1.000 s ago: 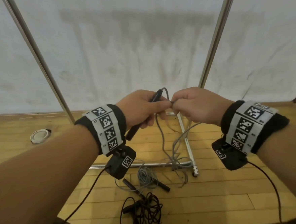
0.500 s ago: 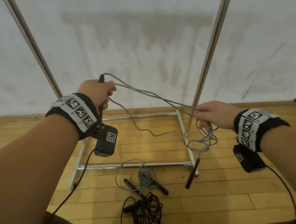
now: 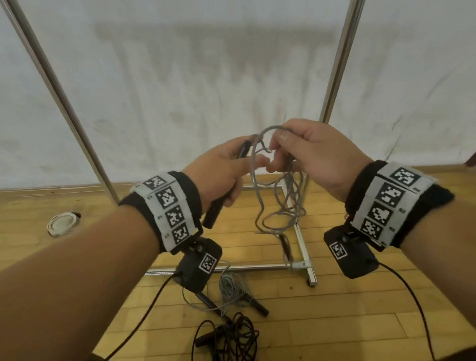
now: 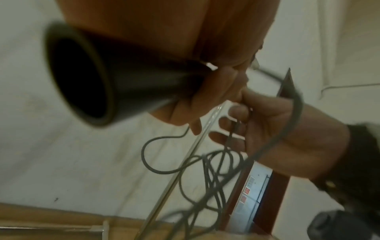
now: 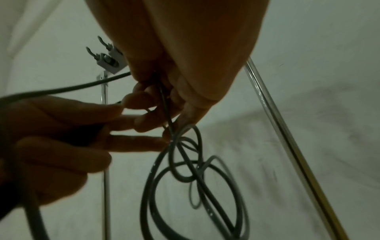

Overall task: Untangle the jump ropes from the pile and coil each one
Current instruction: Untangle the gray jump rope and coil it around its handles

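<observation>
We count three ropes. The grey rope (image 3: 282, 205) is up in the air between our hands: our left hand (image 3: 219, 173) has its grip wrapped round one black handle (image 3: 215, 210), and our right hand (image 3: 314, 158) pinches a bunch of loops that hang down with the other handle (image 3: 286, 244), blurred, dangling near the rack (image 3: 301, 238). On the floor (image 3: 353, 313) near us lie a second grey rope (image 3: 230, 290) and a tangled black rope (image 3: 228, 347). A white ring (image 3: 61, 222), perhaps tape, lies far left. Each wristband carries square coded markers; we read no words.
</observation>
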{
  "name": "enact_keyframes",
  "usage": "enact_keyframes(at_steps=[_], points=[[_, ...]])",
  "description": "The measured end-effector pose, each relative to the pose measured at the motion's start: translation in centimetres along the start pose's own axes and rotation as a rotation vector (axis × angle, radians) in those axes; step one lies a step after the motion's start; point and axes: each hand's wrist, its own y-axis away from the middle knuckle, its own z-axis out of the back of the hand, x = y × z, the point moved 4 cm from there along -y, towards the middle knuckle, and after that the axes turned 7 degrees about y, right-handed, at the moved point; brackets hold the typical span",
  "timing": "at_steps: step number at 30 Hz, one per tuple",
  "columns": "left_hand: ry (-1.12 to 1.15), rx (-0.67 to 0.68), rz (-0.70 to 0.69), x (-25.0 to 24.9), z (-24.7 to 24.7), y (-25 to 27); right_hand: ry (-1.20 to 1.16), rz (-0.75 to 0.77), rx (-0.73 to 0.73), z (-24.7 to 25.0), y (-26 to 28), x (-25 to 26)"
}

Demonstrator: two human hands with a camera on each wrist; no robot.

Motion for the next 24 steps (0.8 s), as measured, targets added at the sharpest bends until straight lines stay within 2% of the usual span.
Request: enact_keyframes(at_steps=[4,7,9,11,13,15,17,19,21,22,24], points=[[0.020,-0.016,0.050,1.1,-0.5,-0.1,-0.155,0.066,-0.049,0.2,0.5,2.3],[-0.089,-0.054,0.100,2.6,0.0,-0.5,-0.314,0.150,-0.088,0.3,0.7,4.6],[-0.238,-0.155,0.136,3.9,1.0,-1.4,-0.353,0.208,-0.120,0.9,0.5,5.7],[-0.323,-0.336,0.214,5.3,3.3,-2.2,-0.311,0.216,-0.112,1.5,0.1,5.6],[-0.182,-0.494,0.304,6.6,6.8,-2.9,-0.213,0.184,-0.102,2.0,-0.2,4.2],[0.095,-0.600,0.368,7.6,11.1,-3.1,0.091,0.134,-0.195,3.0,-0.3,1.7],[0.414,-0.778,0.361,7.9,15.8,-2.1,0.458,0.065,-0.278,4.4,-0.3,-1.2],[0.602,-0.923,0.299,7.5,19.2,-0.9,0.622,-0.061,-0.301,5.9,-0.2,-4.0],[0.724,-0.945,0.210,6.7,20.0,-0.5,0.648,-0.151,-0.297,6.4,-0.2,-5.5],[0.763,-0.910,0.168,6.1,19.2,-0.7,0.623,-0.162,-0.286,6.2,-0.4,-5.5],[0.772,-0.755,0.090,4.0,15.7,-0.9,0.480,-0.128,-0.247,4.7,-0.8,-4.3]])
